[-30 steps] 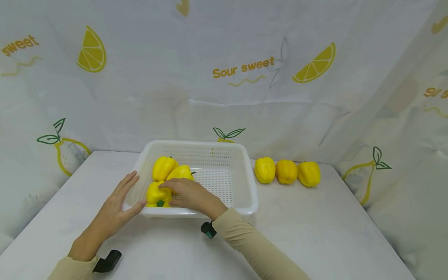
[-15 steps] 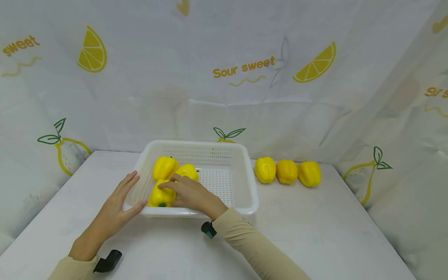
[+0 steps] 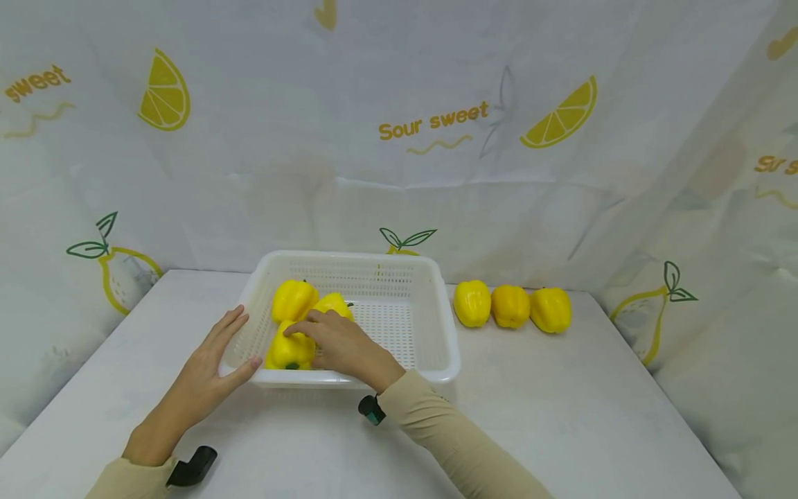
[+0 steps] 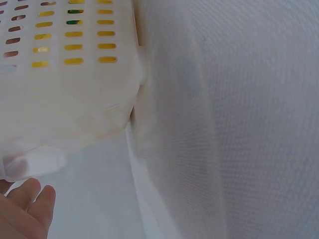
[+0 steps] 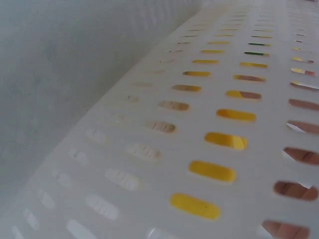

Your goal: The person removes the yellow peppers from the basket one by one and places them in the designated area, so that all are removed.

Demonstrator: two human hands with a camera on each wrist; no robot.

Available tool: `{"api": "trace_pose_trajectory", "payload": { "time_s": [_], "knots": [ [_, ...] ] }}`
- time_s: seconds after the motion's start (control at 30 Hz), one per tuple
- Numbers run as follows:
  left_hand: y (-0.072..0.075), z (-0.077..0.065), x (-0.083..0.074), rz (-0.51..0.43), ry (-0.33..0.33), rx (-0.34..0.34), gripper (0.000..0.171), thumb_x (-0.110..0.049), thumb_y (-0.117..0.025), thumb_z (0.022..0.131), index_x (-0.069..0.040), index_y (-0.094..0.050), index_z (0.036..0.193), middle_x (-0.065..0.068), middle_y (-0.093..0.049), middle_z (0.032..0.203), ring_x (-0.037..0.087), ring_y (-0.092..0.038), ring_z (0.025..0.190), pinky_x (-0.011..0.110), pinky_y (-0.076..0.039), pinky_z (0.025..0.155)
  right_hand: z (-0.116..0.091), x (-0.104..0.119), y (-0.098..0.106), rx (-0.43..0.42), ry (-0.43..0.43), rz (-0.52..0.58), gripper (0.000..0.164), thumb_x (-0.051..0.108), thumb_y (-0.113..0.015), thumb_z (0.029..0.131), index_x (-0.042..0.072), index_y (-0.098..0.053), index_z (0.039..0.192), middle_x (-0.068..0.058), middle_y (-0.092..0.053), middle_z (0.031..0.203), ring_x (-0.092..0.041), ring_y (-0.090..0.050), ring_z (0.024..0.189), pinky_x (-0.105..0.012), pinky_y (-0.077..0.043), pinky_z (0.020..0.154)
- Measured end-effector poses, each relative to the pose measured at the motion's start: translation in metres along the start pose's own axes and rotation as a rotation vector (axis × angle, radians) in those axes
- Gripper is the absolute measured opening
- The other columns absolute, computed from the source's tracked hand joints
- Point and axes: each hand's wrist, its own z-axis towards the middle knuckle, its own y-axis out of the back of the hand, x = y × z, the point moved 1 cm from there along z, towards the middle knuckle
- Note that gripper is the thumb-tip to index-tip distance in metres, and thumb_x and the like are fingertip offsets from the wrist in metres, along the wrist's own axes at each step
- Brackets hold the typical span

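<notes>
**Peppers gathered in the basket's near-left corner**

White tablecloth (image 3: 561,416) and a lemon-print backdrop (image 3: 436,125) frame a white slotted basket (image 3: 436,305). Right hand (image 3: 343,346) cups the front yellow bell pepper (image 3: 283,352), fingers curled over it; left hand (image 3: 206,378) rests flat-fingered against the basket's wall. Likely light, smooth and slippery; best grasped around the body.

Three yellow peppers (image 3: 510,305), in a row, touching, right of centre frame, on the white desk (image 3: 561,409). Backdrop cloth (image 3: 399,125), white, printed with lemon slices, pears and "Sour sweet" lettering, across the upper frame and both sides.
</notes>
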Motion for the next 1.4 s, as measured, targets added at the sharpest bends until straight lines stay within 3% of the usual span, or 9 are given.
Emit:
{"api": "trace_pose_trajectory", "payload": {
  "time_s": [0.23,0.53,0.93,1.2,1.4],
  "knots": [
    [0.0001,0.0003,0.0003,0.008,0.003,0.006,0.075,-0.032,-0.068,0.092,-0.008,-0.034,0.153,0.014,-0.024,0.164,0.048,-0.027,0.145,0.077,-0.031,0.102,0.0011,0.0004,0.0004,0.003,-0.022,0.016,0.055,0.022,-0.079,0.085,0.027,-0.060,0.135,0.004,-0.060,0.136,-0.015,-0.058,0.116,-0.029,-0.047,0.108],
    [0.0010,0.0005,-0.0008,0.010,0.005,0.001,0.075,-0.031,-0.069,0.091,-0.008,-0.034,0.153,0.015,-0.025,0.163,0.048,-0.028,0.144,0.077,-0.031,0.102,0.0008,0.0007,0.0004,0.003,-0.047,0.044,0.054,0.022,-0.079,0.085,0.025,-0.059,0.135,0.004,-0.058,0.140,-0.016,-0.057,0.125,-0.030,-0.044,0.112],
    [-0.0002,0.0006,0.0007,0.009,0.000,0.002,0.076,-0.032,-0.068,0.092,-0.008,-0.032,0.154,0.017,-0.024,0.163,0.051,-0.029,0.143,0.077,-0.030,0.102,0.0008,-0.0001,0.0000,-0.028,-0.019,0.065,0.052,0.020,-0.080,0.084,0.017,-0.058,0.131,0.001,-0.058,0.137,-0.016,-0.053,0.127,-0.027,-0.042,0.113],
    [-0.0005,0.0001,0.0003,0.006,-0.001,-0.001,0.075,-0.032,-0.068,0.091,-0.007,-0.033,0.153,0.017,-0.025,0.163,0.051,-0.029,0.143,0.077,-0.030,0.103,-0.0001,-0.0010,-0.0016,-0.004,-0.074,0.035,0.054,0.031,-0.077,0.087,0.018,-0.053,0.133,-0.001,-0.060,0.134,-0.016,-0.058,0.116,-0.028,-0.048,0.105],
    [-0.0003,-0.0002,0.0006,0.000,0.001,-0.004,0.075,-0.032,-0.069,0.091,-0.007,-0.034,0.153,0.017,-0.024,0.163,0.050,-0.029,0.144,0.076,-0.030,0.103,-0.0007,-0.0005,-0.0022,0.037,-0.138,0.005,0.059,0.042,-0.074,0.088,0.025,-0.052,0.140,0.002,-0.056,0.143,-0.017,-0.058,0.122,-0.033,-0.050,0.105]
  ]
}}
